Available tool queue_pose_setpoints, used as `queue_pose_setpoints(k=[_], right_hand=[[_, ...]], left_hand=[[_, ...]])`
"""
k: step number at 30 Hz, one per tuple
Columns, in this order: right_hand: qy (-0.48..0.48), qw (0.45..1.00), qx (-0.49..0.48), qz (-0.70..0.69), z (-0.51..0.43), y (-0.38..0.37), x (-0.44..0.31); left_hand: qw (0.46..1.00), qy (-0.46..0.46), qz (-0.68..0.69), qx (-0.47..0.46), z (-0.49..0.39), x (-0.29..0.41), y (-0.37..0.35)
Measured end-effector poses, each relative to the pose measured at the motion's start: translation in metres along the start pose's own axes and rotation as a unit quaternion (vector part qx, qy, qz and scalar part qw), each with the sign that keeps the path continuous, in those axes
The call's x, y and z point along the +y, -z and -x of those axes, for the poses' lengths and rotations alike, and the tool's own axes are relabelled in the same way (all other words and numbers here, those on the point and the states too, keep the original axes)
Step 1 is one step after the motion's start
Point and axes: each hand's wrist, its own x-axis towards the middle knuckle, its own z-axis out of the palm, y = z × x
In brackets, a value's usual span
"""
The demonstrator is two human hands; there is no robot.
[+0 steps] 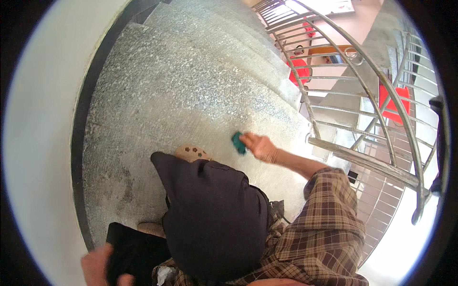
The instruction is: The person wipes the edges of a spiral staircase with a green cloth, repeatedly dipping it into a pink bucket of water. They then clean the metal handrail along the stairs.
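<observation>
My right hand (264, 147) holds a green scouring pad (238, 143) by its right end. The pad is against or just above the speckled stone step (168, 100); I cannot tell which. A paler, smoother patch of the step surrounds it. My left hand (96, 265) is blurred at the lower left, beside a flat black thing (137, 252) that may be cloth or a trouser leg. Whether it grips this or only rests there cannot be told. Between my hands is a dark-clad knee (214, 214), with a patterned shoe (192, 153) poking out beyond it.
A metal stair railing (363, 53) curves along the right, its lower bar (368, 162) near my right forearm. More steps (214, 21) continue beyond. A white wall (43, 125) with a dark skirting (79, 153) bounds the left. Past the railing are red stools (393, 102) on a lower floor.
</observation>
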Motion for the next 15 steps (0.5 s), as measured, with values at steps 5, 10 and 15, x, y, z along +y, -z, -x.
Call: queue_pose_setpoints(k=[5,10,15], right_hand=[[-0.096,0.987,-0.128,-0.012,0.011,-0.037,-0.010],[-0.132,0.980,-0.145,-0.027,0.001,-0.041,-0.010],[-0.146,0.979,-0.138,-0.036,-0.004,-0.035,-0.018]], left_hand=[[0.994,-0.032,0.010,-0.106,-0.031,0.008,0.004],[0.951,0.155,0.269,0.009,-0.031,-0.007,-0.016],[0.952,0.293,0.081,0.035,-0.044,-0.063,-0.050]])
